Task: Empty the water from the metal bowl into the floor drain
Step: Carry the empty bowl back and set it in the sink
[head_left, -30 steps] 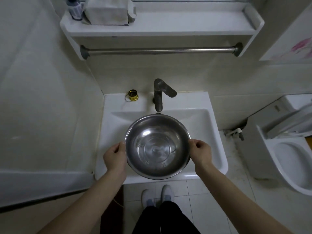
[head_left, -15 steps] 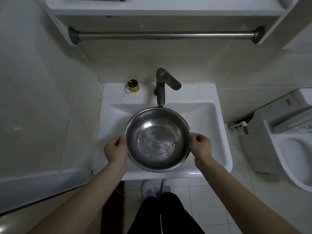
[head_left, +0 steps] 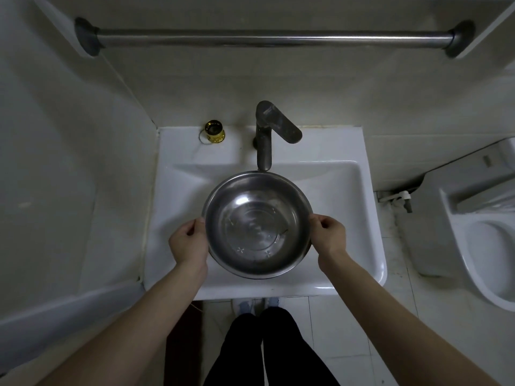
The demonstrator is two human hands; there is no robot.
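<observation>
Over the white sink (head_left: 370, 218), the left hand (head_left: 188, 243) and right hand (head_left: 330, 236) are gripping opposite rims of the metal bowl (head_left: 257, 225), holding it level below the faucet (head_left: 264, 135). Carrying step looks underway; next, turning toward the floor drain, unseen, without sloshing.

Faucet (head_left: 264, 140) at 12 o'clock, spout just above bowl (head_left: 257, 224) rim. Toilet (head_left: 479, 240) blocks 3 o'clock. Wall (head_left: 55, 162) closes 9 o'clock. Tiled floor (head_left: 348, 330) open at 5 o'clock.

No readable text, label or number shows anywhere.
</observation>
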